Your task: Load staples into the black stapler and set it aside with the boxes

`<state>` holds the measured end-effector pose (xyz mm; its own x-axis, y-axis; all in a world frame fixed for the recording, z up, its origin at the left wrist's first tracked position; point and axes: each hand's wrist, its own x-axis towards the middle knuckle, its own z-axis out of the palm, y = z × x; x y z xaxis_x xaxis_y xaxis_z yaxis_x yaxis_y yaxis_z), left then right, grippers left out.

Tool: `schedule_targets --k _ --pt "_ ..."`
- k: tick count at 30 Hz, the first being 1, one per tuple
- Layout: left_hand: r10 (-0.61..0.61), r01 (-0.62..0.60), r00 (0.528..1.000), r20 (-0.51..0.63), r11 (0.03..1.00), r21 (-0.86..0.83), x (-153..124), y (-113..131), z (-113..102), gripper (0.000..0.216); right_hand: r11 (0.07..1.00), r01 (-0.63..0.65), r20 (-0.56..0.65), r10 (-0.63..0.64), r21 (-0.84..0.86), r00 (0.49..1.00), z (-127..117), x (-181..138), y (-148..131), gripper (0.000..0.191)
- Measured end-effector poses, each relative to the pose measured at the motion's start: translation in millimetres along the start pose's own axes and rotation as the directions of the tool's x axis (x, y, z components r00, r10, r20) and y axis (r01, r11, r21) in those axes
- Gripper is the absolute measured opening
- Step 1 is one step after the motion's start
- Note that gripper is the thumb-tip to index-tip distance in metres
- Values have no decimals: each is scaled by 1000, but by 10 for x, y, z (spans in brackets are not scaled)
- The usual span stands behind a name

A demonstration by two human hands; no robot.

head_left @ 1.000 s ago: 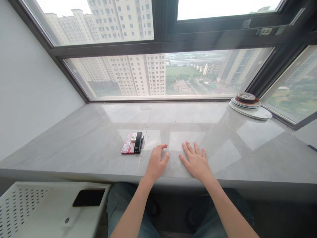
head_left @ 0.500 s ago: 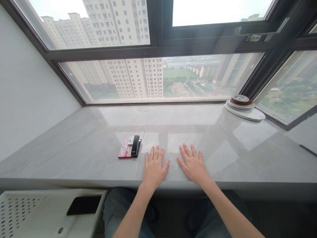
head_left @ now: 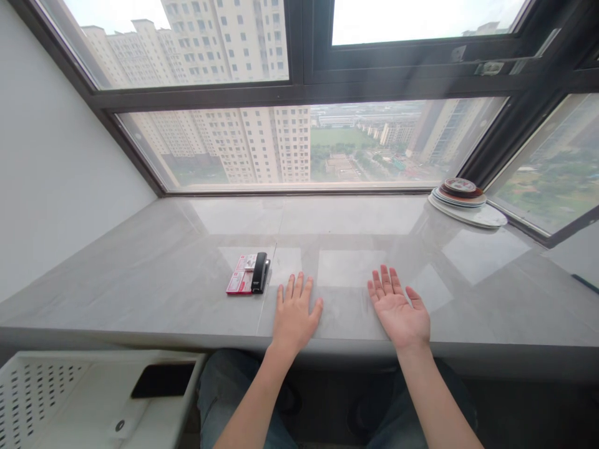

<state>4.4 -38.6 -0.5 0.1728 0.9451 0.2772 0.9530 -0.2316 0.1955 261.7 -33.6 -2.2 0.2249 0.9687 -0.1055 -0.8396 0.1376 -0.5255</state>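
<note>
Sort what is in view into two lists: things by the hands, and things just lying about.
By the hands:
- left hand, palm down on the grey sill
- right hand, palm up, empty
- black stapler
- red staple boxes

Lying about:
- stack of plates
- white perforated stand
- dark phone

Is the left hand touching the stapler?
Apart. The head view shows the left hand flat on the ledge, with bare grey surface between its fingertips and the black stapler.
</note>
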Motion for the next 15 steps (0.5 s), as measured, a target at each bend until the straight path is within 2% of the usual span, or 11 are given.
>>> schedule_targets --k 6,8,10,11,12,13,15 --pt "3 -3 1000 7 1000 2 -4 -1 -3 57 997 12 63 -7 -77 998 20 -49 29 47" --pt "4 -4 1000 7 1000 4 -5 -1 -3 57 985 28 70 -17 -169 997 33 -44 35 48" --pt "2 -2 1000 5 1000 6 -6 -2 -1 57 938 88 94 -60 -337 994 73 -53 68 49" --pt "1 -1 1000 4 1000 5 -6 -3 0 57 878 146 122 -101 -456 987 104 -66 101 49" --pt "1 -1 1000 1 1000 4 -6 -5 2 58 777 219 168 -147 -591 975 139 -84 146 51" --pt "3 -3 1000 -3 1000 2 -7 -8 4 58 627 293 233 -178 -722 956 174 -107 203 52" --pt "12 -12 1000 -11 1000 -6 -8 -16 10 57 226 401 374 -157 -888 914 233 -157 341 55"
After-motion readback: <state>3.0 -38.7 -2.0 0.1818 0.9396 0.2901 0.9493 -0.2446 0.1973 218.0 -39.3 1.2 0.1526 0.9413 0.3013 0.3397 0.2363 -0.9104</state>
